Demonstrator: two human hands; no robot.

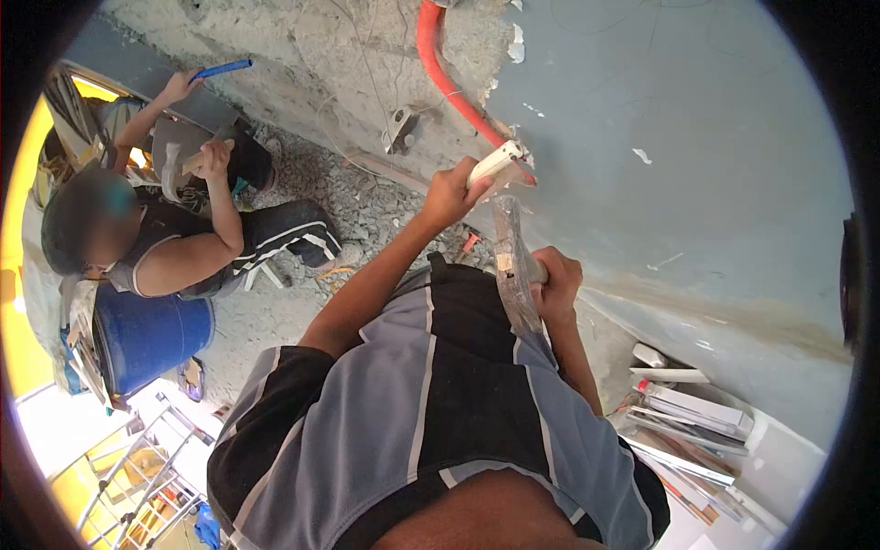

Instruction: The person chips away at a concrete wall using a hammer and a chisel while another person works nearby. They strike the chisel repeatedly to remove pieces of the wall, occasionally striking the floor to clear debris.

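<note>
My left hand (451, 194) is closed around a short pale bar (496, 164), held like a chisel beside the wall (660, 119). The bar's far end overlaps the lower end of the red corrugated conduit (463, 103) in this view. My right hand (555, 282) grips the handle of a hammer in front of my body. The long, worn metal hammer head (507, 225) lies just below the bar, and the wooden handle end shows in its eye. Most of the handle is hidden behind the head and my fingers.
To the left a crouching co-worker (174, 257) holds a blue rod (223, 69) and another hammer (171, 172). Rubble (367, 197) covers the floor along the wall. A blue barrel (156, 335) and a ladder (137, 467) stand at left; boards and strips (692, 412) lie at right.
</note>
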